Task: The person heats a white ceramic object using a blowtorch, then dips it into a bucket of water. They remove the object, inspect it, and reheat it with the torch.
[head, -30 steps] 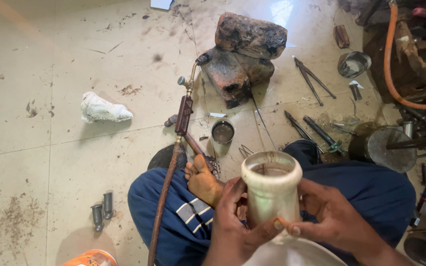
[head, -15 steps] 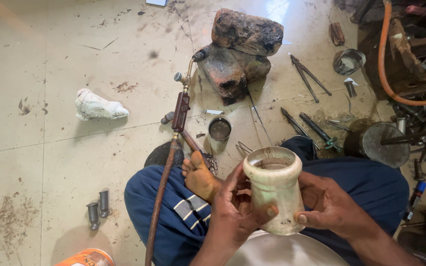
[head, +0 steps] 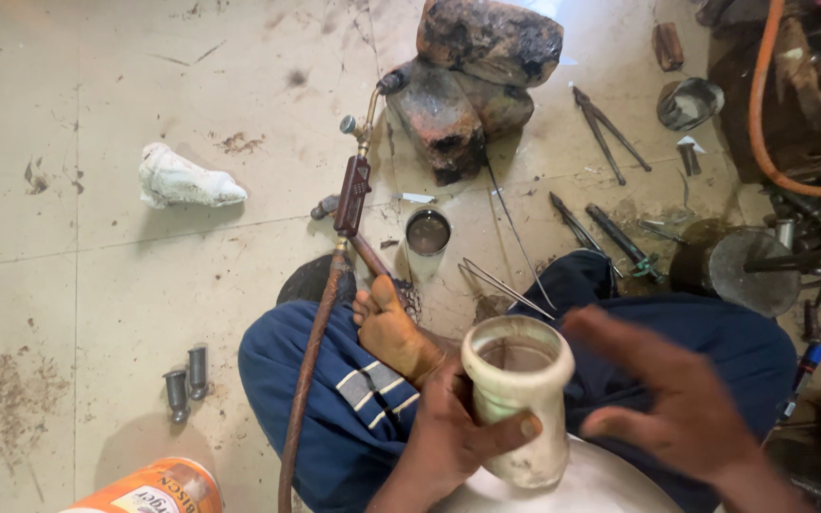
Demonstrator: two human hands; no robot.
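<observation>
My left hand (head: 453, 432) grips a dirty white cylindrical pot (head: 519, 399), open end up, over my crossed legs in blue trousers (head: 334, 380). Its thumb lies across the pot's front. My right hand (head: 667, 399) is off the pot to its right, fingers spread and blurred, holding nothing. A pale rounded metal surface (head: 582, 484) shows just under the pot. My bare foot (head: 387, 328) rests beside a gas torch (head: 353, 190) whose brown hose (head: 301, 380) runs down over my left leg.
Charred bricks (head: 472, 76) sit at the torch tip. A white rag (head: 182, 180), two small metal cylinders (head: 187, 380) and an orange packet (head: 149, 489) lie left. Tongs and pliers (head: 601, 123), a small tin (head: 427, 231), a metal block (head: 734, 266) and an orange hose (head: 762, 114) crowd the right.
My right hand has let go of the pot and swung out to the right with fingers spread. The left hand keeps the pot, now held lower and nearer my lap.
</observation>
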